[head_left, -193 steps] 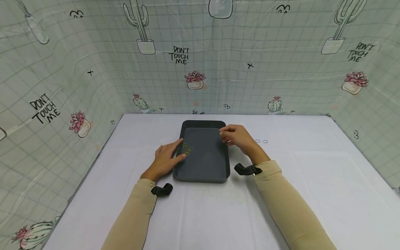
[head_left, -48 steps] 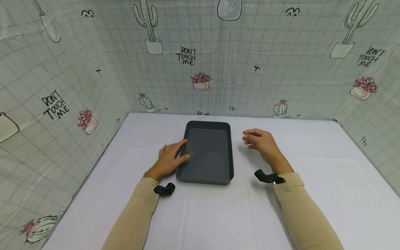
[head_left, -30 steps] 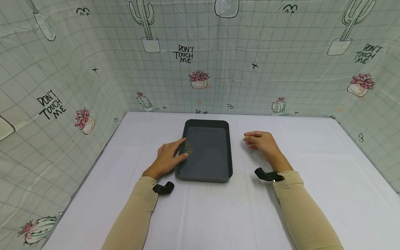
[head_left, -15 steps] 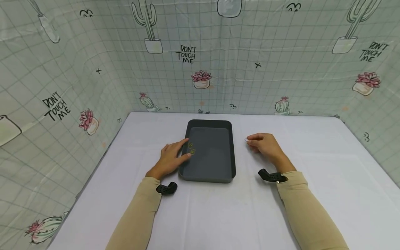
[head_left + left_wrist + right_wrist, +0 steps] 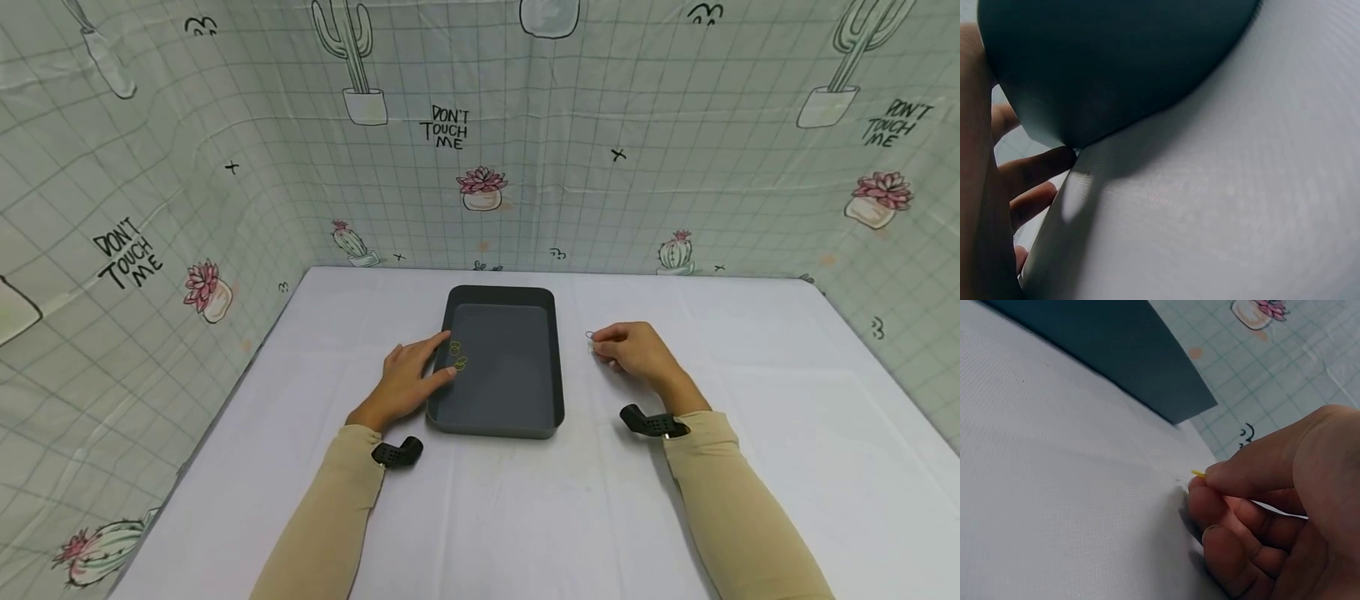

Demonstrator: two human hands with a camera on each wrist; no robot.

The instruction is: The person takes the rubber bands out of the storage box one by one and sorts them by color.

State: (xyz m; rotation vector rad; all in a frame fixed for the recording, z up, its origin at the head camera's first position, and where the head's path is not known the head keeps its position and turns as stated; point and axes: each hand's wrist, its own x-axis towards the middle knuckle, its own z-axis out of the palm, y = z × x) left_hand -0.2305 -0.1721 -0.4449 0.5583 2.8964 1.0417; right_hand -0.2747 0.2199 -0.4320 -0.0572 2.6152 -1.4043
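A big pale cloth wall [image 5: 555, 167] goes round the back and both sides, with squares, cactus pictures and the words "Don't touch me" on it. In front is a table with a white cover [image 5: 480, 517]. The cover has soft creases, so a tiny thing dropped there might be hard to find. A dark gray tray [image 5: 502, 392] sits flat on it. A bump or a push could make it slide. The left hand [image 5: 405, 379] rests on the tray's left edge with its fingers loosely spread, not holding tight. The right hand [image 5: 636, 350] is apart from the tray, on its right, and pinches one thin loop [image 5: 1198, 474] with thumb and finger. Only a small grip is on it, so it could slip out, or ping away if it is stretchy. A few little yellow loops [image 5: 460, 365] lie in the tray near the left thumb, where a nudge might tangle them
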